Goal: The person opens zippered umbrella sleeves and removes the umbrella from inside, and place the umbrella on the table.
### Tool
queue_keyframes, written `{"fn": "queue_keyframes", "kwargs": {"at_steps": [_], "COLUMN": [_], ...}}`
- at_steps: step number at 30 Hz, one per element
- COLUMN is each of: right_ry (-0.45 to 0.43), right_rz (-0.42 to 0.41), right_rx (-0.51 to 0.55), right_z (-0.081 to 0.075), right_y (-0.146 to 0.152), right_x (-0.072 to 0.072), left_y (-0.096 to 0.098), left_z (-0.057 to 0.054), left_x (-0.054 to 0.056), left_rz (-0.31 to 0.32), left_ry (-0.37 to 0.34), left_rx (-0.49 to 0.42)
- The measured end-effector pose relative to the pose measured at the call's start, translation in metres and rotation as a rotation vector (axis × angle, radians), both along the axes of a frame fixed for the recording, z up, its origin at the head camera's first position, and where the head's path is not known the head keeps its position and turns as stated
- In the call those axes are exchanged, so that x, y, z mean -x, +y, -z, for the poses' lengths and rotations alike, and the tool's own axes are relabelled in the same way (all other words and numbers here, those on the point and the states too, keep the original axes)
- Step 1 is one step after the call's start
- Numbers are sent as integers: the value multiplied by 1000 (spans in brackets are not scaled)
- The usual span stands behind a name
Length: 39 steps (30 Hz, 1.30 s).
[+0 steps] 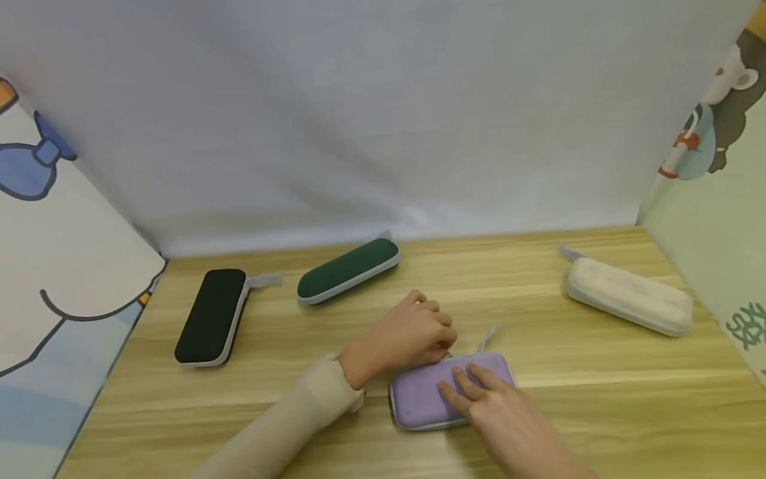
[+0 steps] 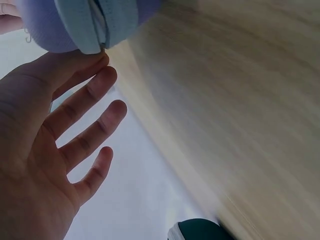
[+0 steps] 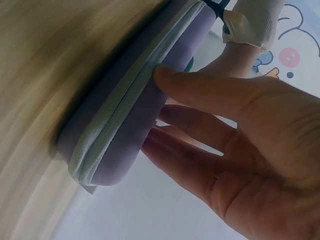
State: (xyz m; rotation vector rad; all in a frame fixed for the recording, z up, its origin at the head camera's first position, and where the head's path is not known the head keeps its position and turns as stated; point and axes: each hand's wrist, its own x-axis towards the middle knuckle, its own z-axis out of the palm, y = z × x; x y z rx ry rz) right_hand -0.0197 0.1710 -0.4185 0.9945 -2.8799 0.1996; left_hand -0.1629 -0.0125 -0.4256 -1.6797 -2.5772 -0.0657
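Note:
A purple zippered case (image 1: pixel 419 396) lies flat on the wooden table near the front. My left hand (image 1: pixel 409 332) is at its back edge. In the left wrist view, the thumb and index finger of that left hand (image 2: pixel 50 125) pinch at the pale zipper band (image 2: pixel 82 25), and the other fingers stay apart; the zipper pull is mostly hidden. On the case's lid my right hand (image 1: pixel 499 416) rests with its fingers extended. Its thumb (image 3: pixel 170 80) touches the side by the zipper, as the right wrist view shows. A grey strap (image 1: pixel 489 337) sticks out behind the case.
A black case (image 1: pixel 209 316) lies at the left, a green case (image 1: pixel 347 269) at the back middle and a white case (image 1: pixel 628 293) at the right. A pale cloth (image 1: pixel 383 133) hangs behind the table (image 1: pixel 287 346); printed panels flank it.

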Motion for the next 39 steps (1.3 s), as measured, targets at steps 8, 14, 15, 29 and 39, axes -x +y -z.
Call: {"fn": "queue_keyframes", "kwargs": {"at_steps": [8, 14, 15, 29, 39], "right_ry": [85, 116, 127, 63, -166], "right_rz": [-14, -3, -4, -35, 46], "right_rx": [-13, -14, -17, 194, 170], "right_z": [4, 7, 8, 12, 9], "right_y": [-5, -7, -7, 16, 38], "right_x": [3, 2, 2, 17, 27], "left_y": [7, -2, -5, -39, -37], "left_z": [0, -1, -2, -27, -21], "left_x": [1, -10, -14, -70, -80], "left_rz": [-9, -169, -209, -416, -408], "left_ry": [54, -168, -225, -450, -361], "left_rx": [13, 51, 52, 257, 301]}}
